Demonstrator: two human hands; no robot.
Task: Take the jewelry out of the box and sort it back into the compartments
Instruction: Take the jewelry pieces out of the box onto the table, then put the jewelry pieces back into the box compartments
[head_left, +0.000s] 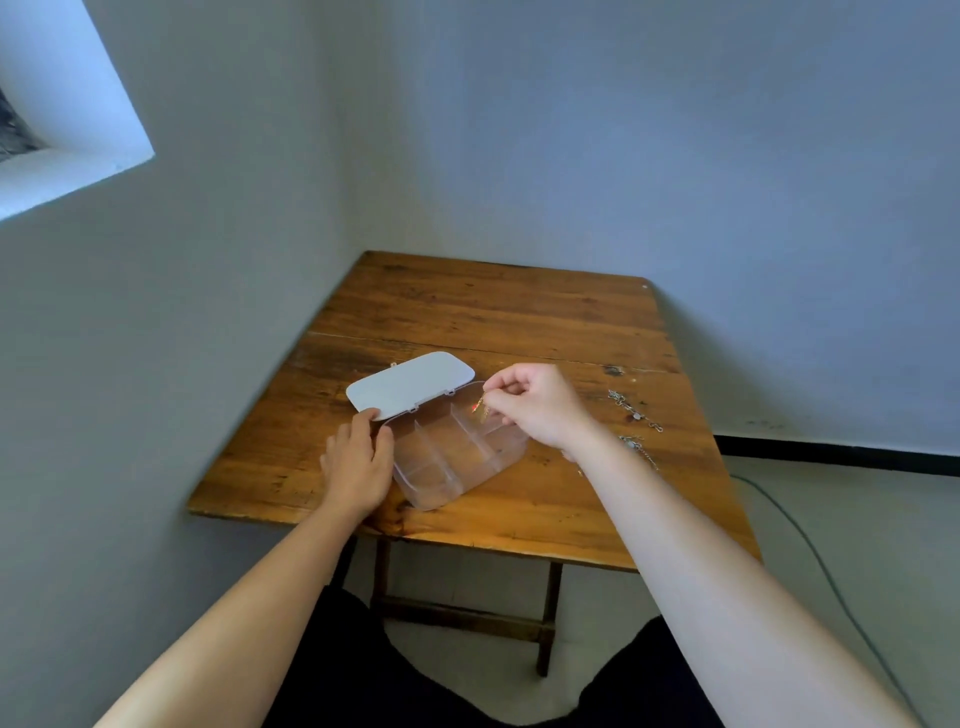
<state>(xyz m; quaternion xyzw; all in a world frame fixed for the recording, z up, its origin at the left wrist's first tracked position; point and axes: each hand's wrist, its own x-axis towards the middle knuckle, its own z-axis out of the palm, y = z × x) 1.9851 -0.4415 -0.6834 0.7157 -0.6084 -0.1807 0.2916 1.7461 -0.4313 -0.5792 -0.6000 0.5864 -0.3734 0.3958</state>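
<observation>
Left hand flat, right hand fingers pinched.

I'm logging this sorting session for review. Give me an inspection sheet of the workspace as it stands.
Surface: wooden table, worn, stained.
Job's things: clear compartment box, white lid open; compartments look empty; silver chains on the table to its right.
Clutter: nothing seen.
Hands: left hand steadies the box's left end; right hand pinches a small gold piece over the box.
Cables: grey cable on the floor.
Surroundings: plain walls, corner, window recess.
</observation>
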